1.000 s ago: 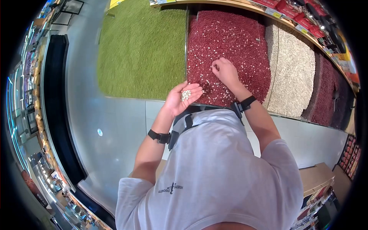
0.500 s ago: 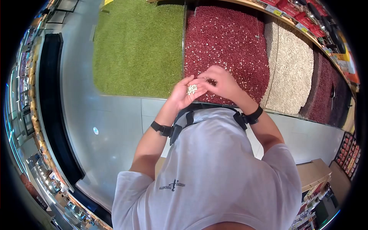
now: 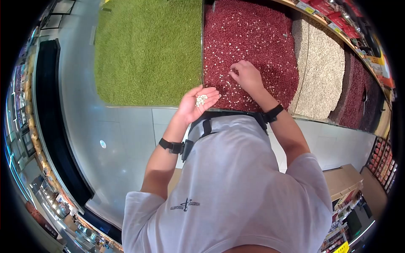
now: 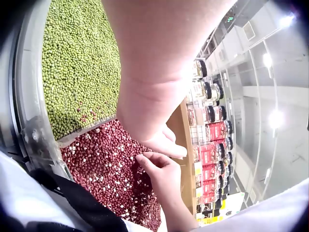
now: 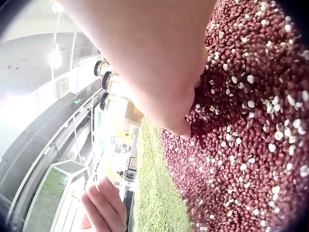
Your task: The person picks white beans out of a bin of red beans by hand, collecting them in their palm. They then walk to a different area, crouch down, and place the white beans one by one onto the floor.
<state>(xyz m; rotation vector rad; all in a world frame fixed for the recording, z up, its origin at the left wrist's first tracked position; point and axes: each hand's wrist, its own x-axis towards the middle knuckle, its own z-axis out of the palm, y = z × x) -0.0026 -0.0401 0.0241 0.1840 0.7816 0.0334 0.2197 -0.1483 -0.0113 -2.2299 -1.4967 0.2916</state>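
My left hand (image 3: 195, 103) is palm up with fingers straight, and a small heap of white beans (image 3: 201, 100) lies in its palm. It is over the front left of a bin of red beans (image 3: 253, 31), which are sprinkled with white ones. Over the middle of that bin my right hand (image 3: 247, 76) points down, fingers bent toward the thumb, close over the beans. In the left wrist view the right hand (image 4: 166, 176) has thumb and index finger near each other; I cannot tell whether a bean is between them. The right wrist view hides these fingertips behind the hand.
Left of the red beans is a bin of green beans (image 3: 147, 50), behind a thin clear divider (image 3: 203, 46). Pale grains (image 3: 322, 63) fill the bin to the right. A wooden shelf edge (image 3: 291, 5) with packaged goods runs along the back. Jars (image 4: 217, 113) stand on it.
My right hand came left to the left palm, then went back right over the red beans. The left hand shifted slightly right and back, still carrying its white beans.
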